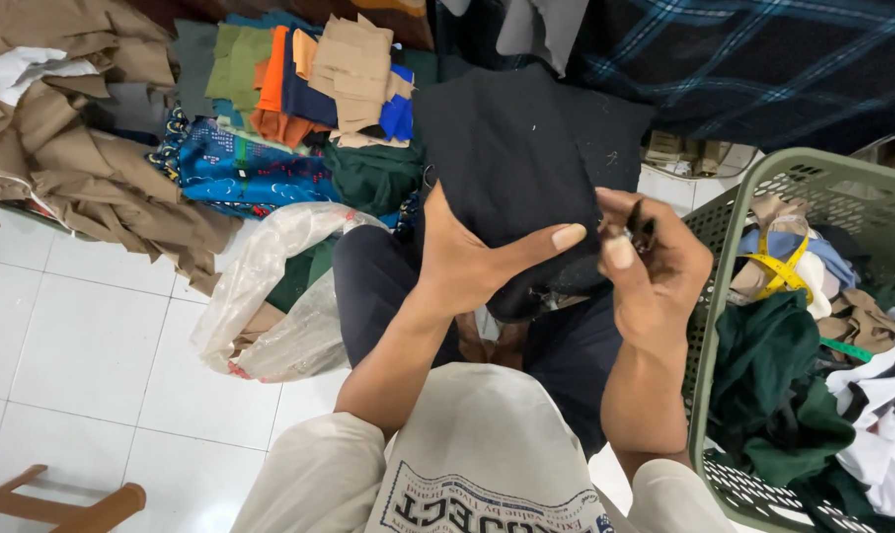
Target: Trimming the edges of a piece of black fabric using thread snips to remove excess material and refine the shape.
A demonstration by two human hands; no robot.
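My left hand grips a piece of black cloth from below, thumb pressed across its lower edge. The cloth stands up in front of me and hides what lies behind it. My right hand is closed at the cloth's right edge, pinching a small dark item between thumb and fingers; what that item is cannot be made out. Both hands are close together above my lap, over dark trousers.
A green plastic laundry basket with mixed fabric and a yellow tape measure stands at my right. A clear plastic bag lies on the white tiled floor. Brown cloth and colourful fabric stacks lie beyond.
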